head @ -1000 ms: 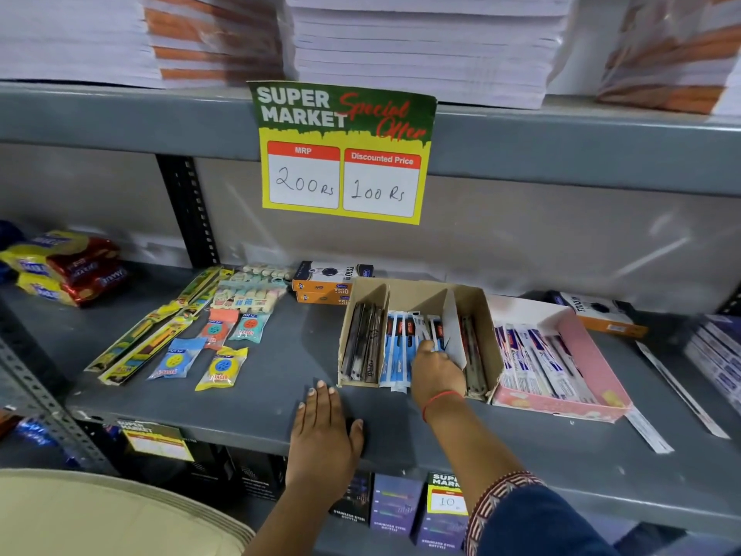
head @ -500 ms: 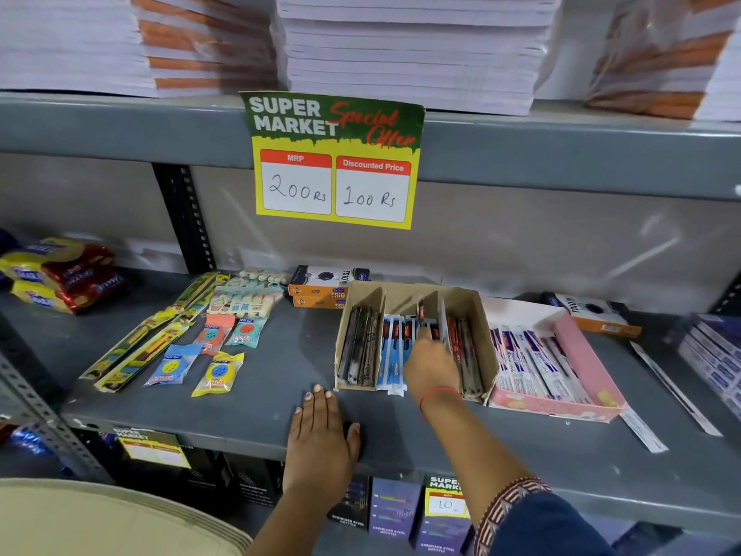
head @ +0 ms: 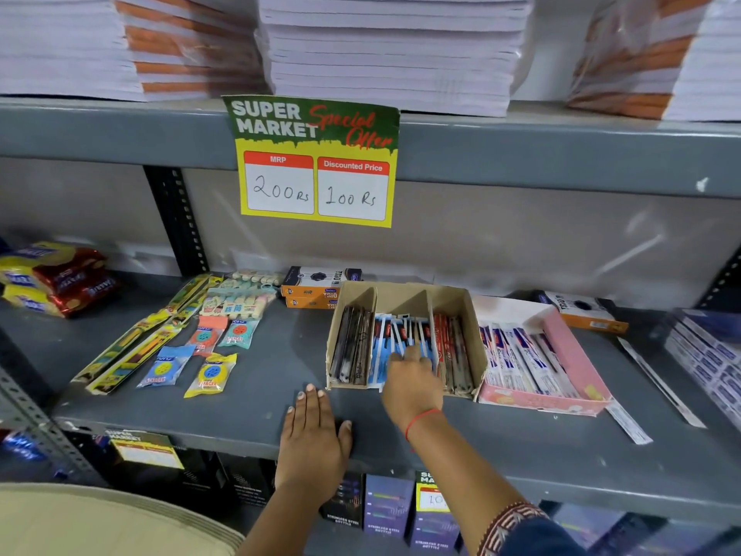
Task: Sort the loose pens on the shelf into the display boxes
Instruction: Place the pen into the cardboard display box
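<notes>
A brown cardboard display box (head: 401, 299) stands mid-shelf with three compartments: dark pens (head: 353, 347) on the left, blue-packed pens (head: 383, 343) in the middle, red and dark pens (head: 451, 347) on the right. My right hand (head: 413, 381) reaches into the middle compartment, fingers spread on the blue packs. My left hand (head: 312, 429) lies flat on the shelf's front edge, holding nothing. A pink box (head: 569, 347) to the right holds white-and-blue packed pens (head: 517, 355). Two loose packed pens (head: 661, 381) (head: 629, 425) lie on the shelf right of the pink box.
Pencil packs (head: 132, 351) and sharpener packets (head: 212, 373) lie on the left of the shelf, biscuit packs (head: 56, 278) at the far left. Orange pen cartons (head: 316, 290) (head: 585, 313) sit at the back. A price sign (head: 316, 162) hangs from the upper shelf.
The white divider that my right hand had bent aside now stands straight. My right hand has settled lower on the blue packs. My left hand has not moved.
</notes>
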